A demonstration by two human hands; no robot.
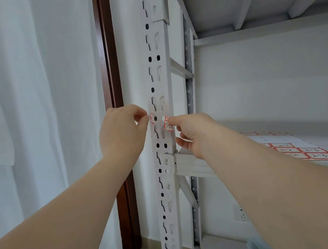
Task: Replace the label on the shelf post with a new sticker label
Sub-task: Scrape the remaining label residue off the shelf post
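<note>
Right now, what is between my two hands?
Head view: the shelf post, its label pinched by the left hand and the right hand at either edge.

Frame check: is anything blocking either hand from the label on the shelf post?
Nothing visible does. Both hands are at the label: the left hand pinches its left edge, and the right hand holds its right edge at the corner of the shelf post.
</note>
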